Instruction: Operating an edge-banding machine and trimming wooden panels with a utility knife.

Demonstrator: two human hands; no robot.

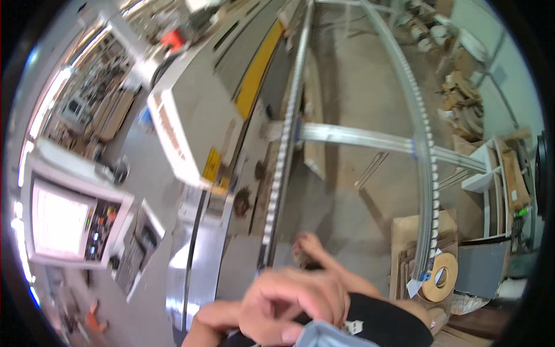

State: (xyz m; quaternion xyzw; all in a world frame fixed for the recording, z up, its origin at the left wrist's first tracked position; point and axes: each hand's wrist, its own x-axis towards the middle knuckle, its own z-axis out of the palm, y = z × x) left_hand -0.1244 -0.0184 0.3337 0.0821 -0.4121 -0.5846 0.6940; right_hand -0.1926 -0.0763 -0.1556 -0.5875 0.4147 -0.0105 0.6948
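Observation:
My left hand (pixel 292 303) is close below the camera, its fingers curled in and its thumb bent toward them. The thumb tip meets the edge of a pale grey-blue cloth (pixel 335 335) at the lower rim. What the fingers hold, if anything, is hidden. Beneath the hand lies black clothing (pixel 384 321) with a small white patch (pixel 354 327). A bare leg and foot (pixel 312 246) stretch forward beyond the hand. My right hand does not show.
Two roller rails (pixel 425 144) run ahead, joined by a metal crossbar (pixel 358 135). Left stand a white-and-yellow machine (pixel 199 115), a control screen (pixel 60 220) and a keyboard (pixel 130 260). At right are a tan ring-shaped roll (pixel 430 286), stacked cardboard (pixel 404 231) and a shelf (pixel 491 191).

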